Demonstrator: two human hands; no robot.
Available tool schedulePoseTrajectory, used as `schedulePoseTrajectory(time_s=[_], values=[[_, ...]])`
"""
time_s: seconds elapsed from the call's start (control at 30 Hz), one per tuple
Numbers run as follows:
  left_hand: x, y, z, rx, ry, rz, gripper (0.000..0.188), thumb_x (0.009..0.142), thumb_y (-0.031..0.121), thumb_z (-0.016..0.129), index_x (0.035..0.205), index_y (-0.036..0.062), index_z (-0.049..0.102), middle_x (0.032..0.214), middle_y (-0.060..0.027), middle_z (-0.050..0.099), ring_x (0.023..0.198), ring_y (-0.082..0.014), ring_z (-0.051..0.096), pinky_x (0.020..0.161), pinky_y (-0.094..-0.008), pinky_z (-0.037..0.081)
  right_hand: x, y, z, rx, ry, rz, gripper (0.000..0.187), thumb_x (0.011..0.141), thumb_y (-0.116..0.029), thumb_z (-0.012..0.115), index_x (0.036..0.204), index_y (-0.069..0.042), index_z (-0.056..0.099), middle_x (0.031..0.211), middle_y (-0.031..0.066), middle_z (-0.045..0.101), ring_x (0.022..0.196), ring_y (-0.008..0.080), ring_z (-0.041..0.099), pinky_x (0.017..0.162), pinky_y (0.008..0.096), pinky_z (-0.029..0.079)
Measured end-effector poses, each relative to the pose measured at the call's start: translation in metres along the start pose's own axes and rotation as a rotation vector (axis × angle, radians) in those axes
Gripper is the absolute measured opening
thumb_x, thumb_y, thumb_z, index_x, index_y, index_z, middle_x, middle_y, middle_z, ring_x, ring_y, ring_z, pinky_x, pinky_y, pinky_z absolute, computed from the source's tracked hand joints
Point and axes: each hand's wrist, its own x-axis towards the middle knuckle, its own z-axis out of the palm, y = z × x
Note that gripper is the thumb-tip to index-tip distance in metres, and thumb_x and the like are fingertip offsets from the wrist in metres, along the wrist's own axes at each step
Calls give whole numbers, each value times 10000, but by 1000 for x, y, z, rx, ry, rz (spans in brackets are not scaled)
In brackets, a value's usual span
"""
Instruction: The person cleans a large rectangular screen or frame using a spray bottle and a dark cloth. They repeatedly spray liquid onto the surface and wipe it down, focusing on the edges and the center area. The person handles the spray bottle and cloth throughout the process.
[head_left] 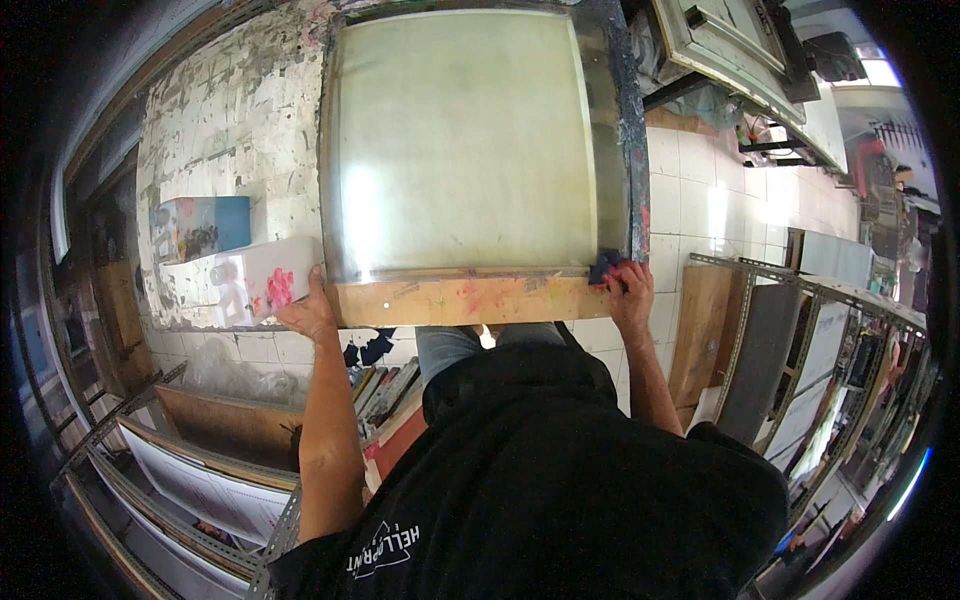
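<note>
My left hand grips the near right corner of a white plastic jug with bright pink smears, thumb and fingers round its edge. The jug is at the left of a framed pale yellow-green panel, which looks like a printing screen. Along the panel's near side runs a wooden bar marked with pink stains. My right hand is closed on a bunched dark blue cloth at the panel's near right corner. Part of the cloth is hidden beneath the fingers.
A blue-and-white container stands beyond the jug on a paint-stained worktop. Metal racks with boards are at the right, and a shelf unit stands at the lower left. Another framed table is at the far right.
</note>
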Motion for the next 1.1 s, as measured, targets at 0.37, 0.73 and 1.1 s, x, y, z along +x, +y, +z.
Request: schedulePoseTrajectory(time_s=[0.37,0.73,1.1], values=[[2,4,3,12,21,26,793,617,570,832,1069,-52,640,1115,-219,633,1050,-397,565,930,-481,429,247,64,52,-226,296,-157,80,782,-122,673,768,-65,620,860,146,633,832,372,556,738,484,427],[0,0,-1,-56,-22,37,772,643,532,829,1139,-25,629,1173,-204,620,1142,-387,524,1020,-485,368,185,46,44,-212,255,-25,81,741,-53,699,767,-39,623,794,128,614,800,354,542,725,456,433],[-2,-10,1,92,-72,-36,812,666,595,782,1179,-11,611,1278,-199,562,1227,-392,448,1081,-469,302,133,24,41,-149,143,51,90,789,-96,685,788,-39,616,845,134,619,864,359,548,756,461,436]])
